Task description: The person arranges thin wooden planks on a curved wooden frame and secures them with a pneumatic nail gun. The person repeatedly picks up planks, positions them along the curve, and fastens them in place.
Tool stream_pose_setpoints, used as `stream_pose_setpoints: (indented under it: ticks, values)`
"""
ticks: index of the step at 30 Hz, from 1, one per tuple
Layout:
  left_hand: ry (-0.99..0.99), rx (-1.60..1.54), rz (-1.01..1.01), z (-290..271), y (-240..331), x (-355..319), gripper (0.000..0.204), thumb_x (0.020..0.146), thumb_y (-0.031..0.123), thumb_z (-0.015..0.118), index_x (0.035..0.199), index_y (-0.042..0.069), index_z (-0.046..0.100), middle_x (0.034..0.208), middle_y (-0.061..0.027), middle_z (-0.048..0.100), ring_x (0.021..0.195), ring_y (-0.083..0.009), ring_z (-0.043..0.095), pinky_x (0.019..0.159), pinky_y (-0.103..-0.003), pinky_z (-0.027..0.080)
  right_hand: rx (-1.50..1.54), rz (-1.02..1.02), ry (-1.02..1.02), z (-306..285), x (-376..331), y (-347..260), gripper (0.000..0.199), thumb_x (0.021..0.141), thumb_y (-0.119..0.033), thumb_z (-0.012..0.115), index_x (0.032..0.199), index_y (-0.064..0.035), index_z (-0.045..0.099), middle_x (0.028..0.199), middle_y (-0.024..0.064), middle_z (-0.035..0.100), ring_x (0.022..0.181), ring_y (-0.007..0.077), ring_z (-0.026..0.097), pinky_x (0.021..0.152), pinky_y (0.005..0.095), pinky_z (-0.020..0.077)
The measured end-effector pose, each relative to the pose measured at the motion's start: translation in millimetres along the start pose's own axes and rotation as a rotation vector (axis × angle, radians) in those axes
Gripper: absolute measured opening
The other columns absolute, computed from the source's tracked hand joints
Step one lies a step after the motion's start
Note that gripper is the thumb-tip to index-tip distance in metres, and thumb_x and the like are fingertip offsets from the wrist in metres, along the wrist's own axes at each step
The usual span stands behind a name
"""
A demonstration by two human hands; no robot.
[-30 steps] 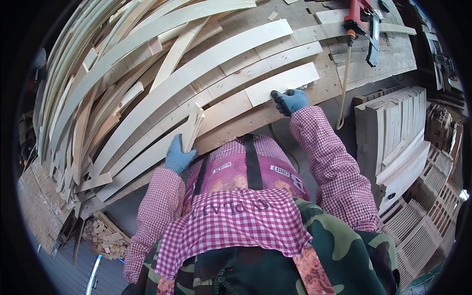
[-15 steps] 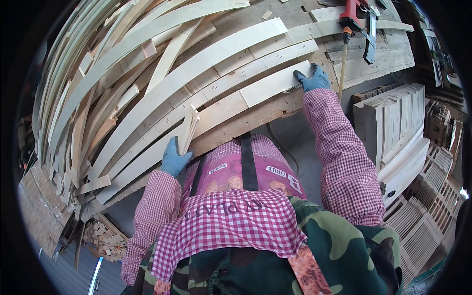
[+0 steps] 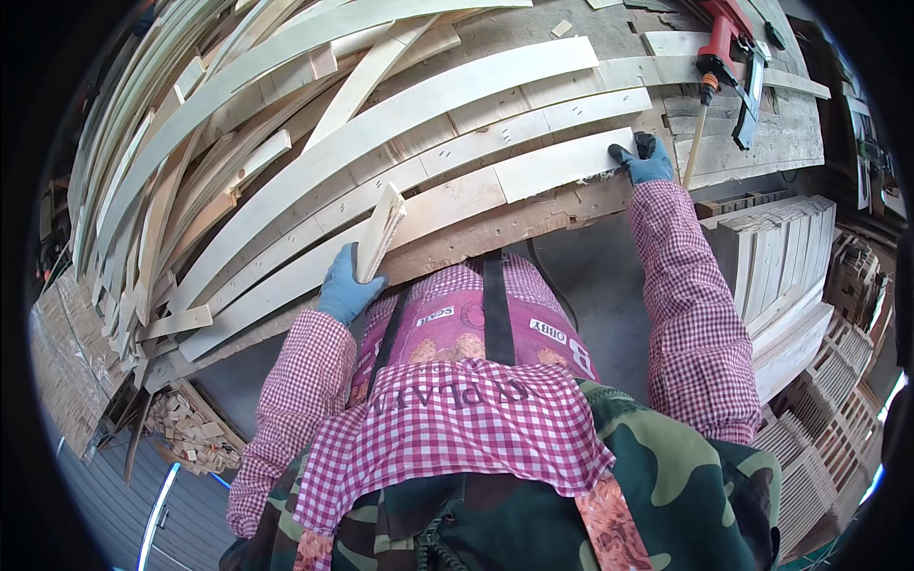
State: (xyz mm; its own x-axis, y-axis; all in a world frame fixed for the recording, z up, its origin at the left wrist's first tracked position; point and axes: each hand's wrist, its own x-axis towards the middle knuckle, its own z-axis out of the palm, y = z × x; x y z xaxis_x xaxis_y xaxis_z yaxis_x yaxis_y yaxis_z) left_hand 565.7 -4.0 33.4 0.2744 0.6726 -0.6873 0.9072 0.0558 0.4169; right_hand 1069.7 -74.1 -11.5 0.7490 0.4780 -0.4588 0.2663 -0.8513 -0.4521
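Note:
Both my hands wear blue gloves. My left hand [image 3: 347, 288] grips a short pale wooden block [image 3: 380, 230] held on edge at the near side of the workbench. My right hand [image 3: 644, 162] reaches out to the right and presses on the right end of a long curved wooden slat [image 3: 447, 205], fingers curled over its end. Several more curved slats [image 3: 400, 114] lie side by side across the bench beyond it.
A red tool with a wooden handle [image 3: 716, 57] lies at the far right of the bench. A heap of loose curved slats [image 3: 143, 171] fills the left. Stacked wooden frames [image 3: 781, 276] stand on the right, small offcuts [image 3: 190, 433] lie on the floor at lower left.
My right hand has moved from the near bench edge out to the right end of the slat. My left hand has stayed on the short block.

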Motion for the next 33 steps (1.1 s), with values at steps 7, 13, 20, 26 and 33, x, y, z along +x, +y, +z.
stream_pose_setpoints:
  ticks: [7, 13, 20, 26, 33]
  values:
    - [0.004, 0.015, 0.008, 1.9, -1.8, 0.4, 0.080, 0.064, 0.035, 0.076, 0.127, 0.003, 0.039, 0.121, -0.0234, 0.049, 0.112, -0.0372, 0.050, 0.096, -0.041, 0.041, 0.001, 0.013, 0.014, 4.8, 1.9, 5.8, 0.070, 0.072, -0.031, 0.080, 0.129, -0.0053, 0.049, 0.129, 0.0138, 0.054, 0.119, 0.0271, 0.051, 0.103, 0.0357, 0.0389]
    - [0.018, -0.028, 0.012, 4.5, -4.6, -0.5, 0.075, 0.064, 0.034, 0.076, 0.122, 0.004, 0.041, 0.115, -0.0224, 0.052, 0.108, -0.0369, 0.052, 0.093, -0.042, 0.043, 0.323, 0.043, -0.004, 18.7, 16.2, 29.2, 0.062, 0.075, -0.016, 0.078, 0.129, -0.0028, 0.050, 0.126, 0.0163, 0.056, 0.117, 0.0220, 0.053, 0.102, 0.0314, 0.0393]
    - [0.040, -0.012, 0.016, 0.5, 4.3, -5.9, 0.071, 0.064, 0.033, 0.076, 0.119, 0.005, 0.043, 0.113, -0.0215, 0.054, 0.106, -0.0368, 0.053, 0.091, -0.042, 0.043, 0.139, 0.059, 0.047, 18.4, 9.6, 17.1, 0.056, 0.078, -0.016, 0.075, 0.128, -0.0043, 0.053, 0.125, 0.0124, 0.058, 0.114, 0.0205, 0.054, 0.100, 0.0295, 0.0402]
    - [0.015, 0.000, -0.001, -5.1, 17.1, -6.5, 0.070, 0.064, 0.032, 0.075, 0.121, 0.006, 0.043, 0.113, -0.0212, 0.054, 0.107, -0.0363, 0.053, 0.092, -0.042, 0.043, 0.394, 0.148, 0.056, 25.8, 25.8, 36.7, 0.054, 0.078, -0.015, 0.074, 0.127, -0.0040, 0.054, 0.123, 0.0125, 0.059, 0.112, 0.0206, 0.056, 0.100, 0.0293, 0.0408]
    - [0.044, 0.008, 0.039, -5.0, 17.3, -10.2, 0.068, 0.064, 0.030, 0.075, 0.119, 0.005, 0.044, 0.112, -0.0213, 0.055, 0.106, -0.0372, 0.053, 0.091, -0.043, 0.044, 0.170, 0.162, 0.073, 18.9, 11.1, 16.3, 0.056, 0.078, -0.025, 0.074, 0.126, -0.0059, 0.055, 0.121, 0.0114, 0.061, 0.112, 0.0213, 0.057, 0.098, 0.0310, 0.0420]
